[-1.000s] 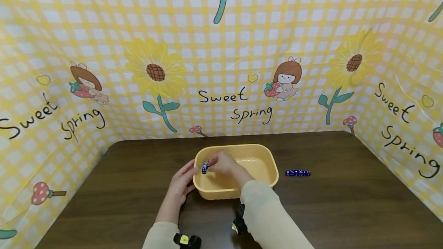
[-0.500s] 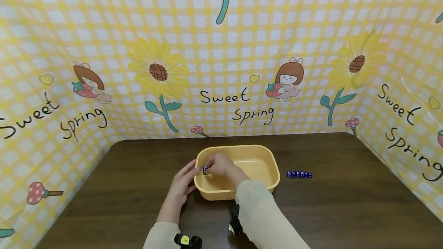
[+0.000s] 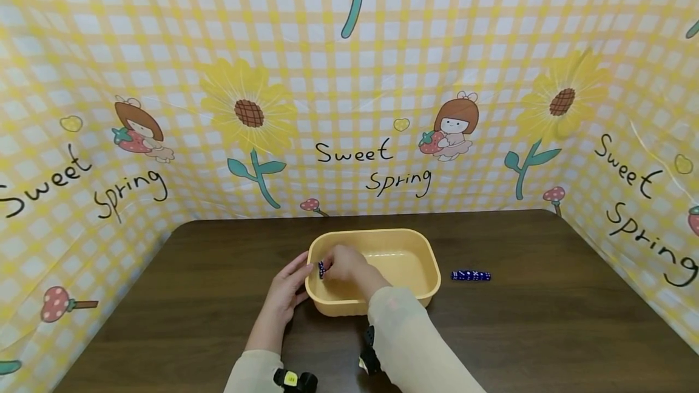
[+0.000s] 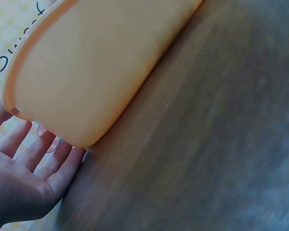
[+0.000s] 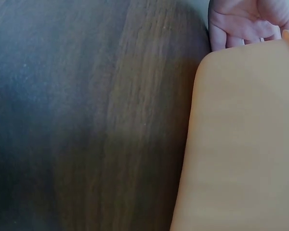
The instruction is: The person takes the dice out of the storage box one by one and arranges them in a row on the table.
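The right hand (image 3: 345, 262) is down inside the yellow basin (image 3: 377, 232), its fingers curled in, and from where I stand thumb and fingertips look to be pinching the small blue dice (image 3: 321, 270) just ahead of them. Those dice sit near the basin's left end; the hand hides part of them, so I can't count them. The left hand (image 3: 284, 290) is just past that same end, on the outside, its fingers apart and fairly straight, resting against the outer wall, thumb up by the rim. Between the two hands there's only the dice and that end wall. Behind each hand comes a pale sleeve, and by each cuff a black wrist camera, the left one (image 3: 295, 379) with a yellow label. To the right of the right hand runs the bare floor of the basin, and farther that way, beyond its right wall, a row of blue dice (image 3: 471, 275) lies on the dark wooden table (image 3: 519, 332), its white pips showing. Past both hands, at the table's back edge, a yellow checked cloth (image 3: 355, 90) rises, printed with sunflowers, girls hugging strawberries and the words "Sweet Spring"
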A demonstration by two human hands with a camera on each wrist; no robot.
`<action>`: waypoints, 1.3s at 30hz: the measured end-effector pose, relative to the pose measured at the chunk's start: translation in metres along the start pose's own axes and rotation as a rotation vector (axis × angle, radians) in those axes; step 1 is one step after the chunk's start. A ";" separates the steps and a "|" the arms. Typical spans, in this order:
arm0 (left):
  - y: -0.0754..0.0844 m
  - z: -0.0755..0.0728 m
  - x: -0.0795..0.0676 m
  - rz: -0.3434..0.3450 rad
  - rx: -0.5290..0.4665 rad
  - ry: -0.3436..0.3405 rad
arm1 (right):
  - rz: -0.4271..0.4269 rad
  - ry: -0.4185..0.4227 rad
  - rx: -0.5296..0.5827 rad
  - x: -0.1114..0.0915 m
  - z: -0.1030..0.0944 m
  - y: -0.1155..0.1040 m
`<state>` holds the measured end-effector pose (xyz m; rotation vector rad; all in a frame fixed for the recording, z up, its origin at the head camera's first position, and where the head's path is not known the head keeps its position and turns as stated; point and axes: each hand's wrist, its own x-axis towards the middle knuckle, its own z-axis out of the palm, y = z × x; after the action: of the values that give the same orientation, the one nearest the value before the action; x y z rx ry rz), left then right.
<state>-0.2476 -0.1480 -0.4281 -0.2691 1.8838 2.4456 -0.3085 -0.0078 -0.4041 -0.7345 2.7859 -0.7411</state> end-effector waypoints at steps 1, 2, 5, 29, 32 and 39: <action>0.000 0.000 0.000 0.001 0.000 -0.003 | 0.001 -0.003 -0.010 0.000 0.000 0.000; 0.000 0.000 0.000 0.003 0.000 -0.003 | 0.003 -0.004 -0.015 0.000 0.001 0.000; 0.000 0.000 0.000 0.005 -0.005 -0.001 | 0.012 -0.007 -0.036 -0.001 0.002 -0.001; -0.002 0.000 0.000 0.006 -0.012 -0.007 | -0.006 0.006 0.014 -0.004 0.001 0.001; -0.002 0.000 0.000 -0.001 -0.010 -0.005 | -0.018 0.009 0.086 -0.006 -0.002 0.002; 0.000 0.001 0.000 -0.016 -0.013 -0.001 | -0.057 0.019 0.151 -0.007 -0.011 0.004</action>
<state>-0.2479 -0.1474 -0.4283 -0.2828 1.8592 2.4476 -0.3074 0.0031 -0.3964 -0.7842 2.6991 -0.9613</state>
